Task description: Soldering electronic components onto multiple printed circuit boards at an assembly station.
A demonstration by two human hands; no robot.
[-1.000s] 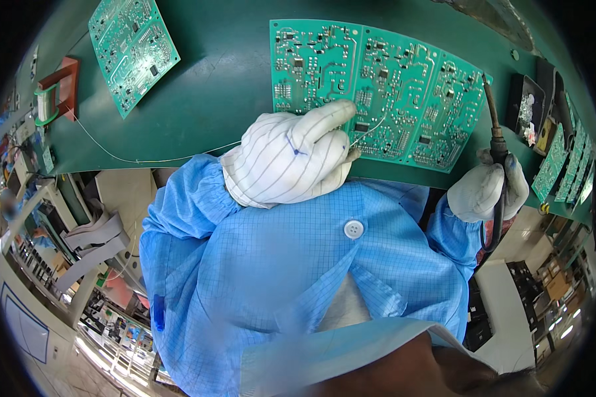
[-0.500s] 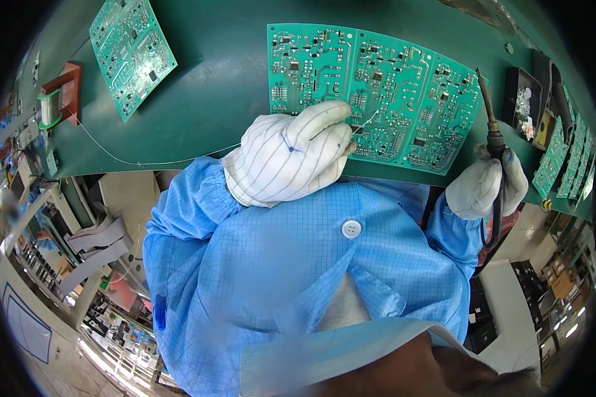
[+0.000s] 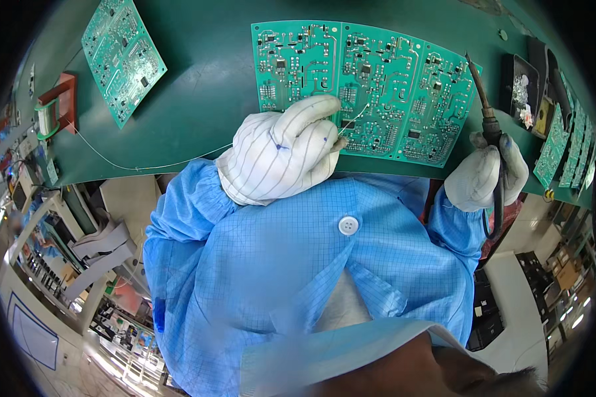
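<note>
My left hand point(image 3: 278, 152), in a white striped glove, rests over the lower left part of a green circuit board panel point(image 3: 377, 79). Its fingers are closed on a thin solder wire point(image 3: 146, 167), whose free end sticks out over the middle of the panel. In my right hand point(image 3: 477, 173), also gloved, is a soldering iron point(image 3: 487, 126), gripped by its handle. The iron points up and away, with its tip near the panel's far right corner; whether the tip touches anything I cannot tell.
The wire runs left to a spool point(image 3: 46, 118) on a red-brown stand point(image 3: 67, 99). Another circuit board point(image 3: 122, 63) lies at the far left. On the right are a dark tray point(image 3: 515, 83) with whitish scraps and several upright boards point(image 3: 553, 155). The green table's edge point(image 3: 119, 177) runs before me.
The view has shifted slightly, so the panel and my left hand appear a little further left. Both hands keep their hold, and the iron's tip appears slightly higher and further left.
</note>
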